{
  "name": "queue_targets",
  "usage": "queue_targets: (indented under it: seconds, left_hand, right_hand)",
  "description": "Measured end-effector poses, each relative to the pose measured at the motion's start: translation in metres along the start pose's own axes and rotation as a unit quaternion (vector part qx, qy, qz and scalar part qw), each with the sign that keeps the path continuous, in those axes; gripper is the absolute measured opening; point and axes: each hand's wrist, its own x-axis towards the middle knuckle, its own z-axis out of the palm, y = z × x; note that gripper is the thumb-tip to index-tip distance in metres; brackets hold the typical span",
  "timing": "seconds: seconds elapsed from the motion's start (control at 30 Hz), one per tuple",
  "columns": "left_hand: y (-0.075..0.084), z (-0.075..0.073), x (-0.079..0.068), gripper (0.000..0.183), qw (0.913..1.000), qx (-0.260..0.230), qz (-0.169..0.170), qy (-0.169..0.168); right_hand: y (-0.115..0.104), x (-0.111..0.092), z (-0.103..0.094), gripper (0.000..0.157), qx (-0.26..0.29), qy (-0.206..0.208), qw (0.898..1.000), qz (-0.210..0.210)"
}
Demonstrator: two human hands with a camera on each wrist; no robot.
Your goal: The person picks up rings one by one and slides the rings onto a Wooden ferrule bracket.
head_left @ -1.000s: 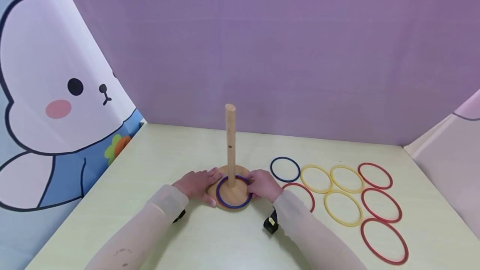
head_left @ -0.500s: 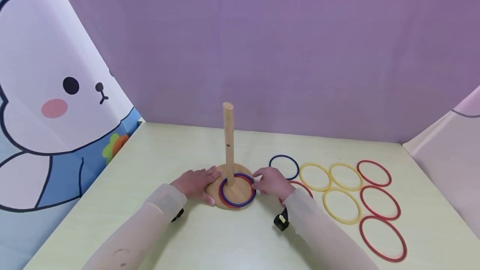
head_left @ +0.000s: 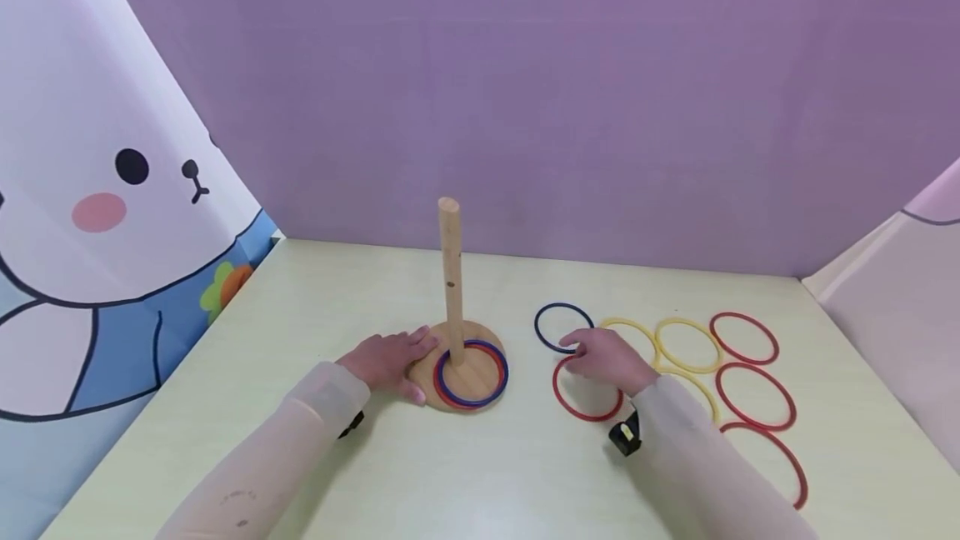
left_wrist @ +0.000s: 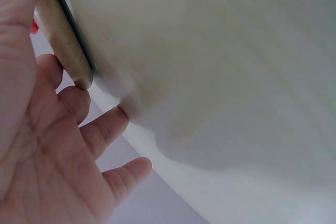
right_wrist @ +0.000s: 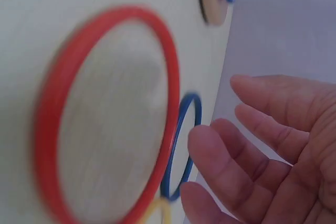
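Note:
A round wooden base [head_left: 427, 383] with an upright peg [head_left: 452, 290] stands on the table. A blue ring [head_left: 505, 382] and a red ring [head_left: 446, 398] lie around the peg, nearly stacked. My left hand [head_left: 382, 363] rests at the base's left edge, its fingers spread; in the left wrist view fingertips meet the wooden rim [left_wrist: 63, 45]. My right hand [head_left: 611, 357] is over the loose rings, with fingers apart and nothing between them. Beneath it are a loose red ring [head_left: 596, 419] and, just behind, a dark blue ring [head_left: 537, 323]; the right wrist view shows both beside the fingers.
Several yellow rings [head_left: 718, 357] lie to the right, partly covered by my right arm. Beyond them a column of red rings [head_left: 793, 411] runs along the table's right side. A purple cloth [head_left: 525, 107] hangs behind the pale table [head_left: 352, 273].
My right hand has let go of the blue ring around the peg and moved right, over the loose rings. The ring pair shifted slightly right on the base. My left hand stays put.

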Motion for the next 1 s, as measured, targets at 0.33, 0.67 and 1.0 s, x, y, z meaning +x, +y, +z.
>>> queue_targets:
  seconds: [0.33, 0.67, 1.0]
  left_hand:
    - [-0.001, -0.002, -0.002, 0.091, 0.9999, -0.008, -0.005, -0.004]
    - [-0.002, 0.000, -0.002, 0.091, 0.9999, -0.014, -0.006, -0.006]
    - [-0.001, 0.001, -0.001, 0.091, 0.9999, -0.017, -0.002, -0.002]
  right_hand:
    - [0.027, -0.013, -0.014, 0.031, -0.002, 0.003, 0.998, 0.061]
    - [0.043, -0.022, -0.014, 0.038, 0.044, -0.028, 0.988, 0.148]
    - [0.045, -0.022, -0.009, 0.034, 0.080, -0.028, 0.984, 0.157]
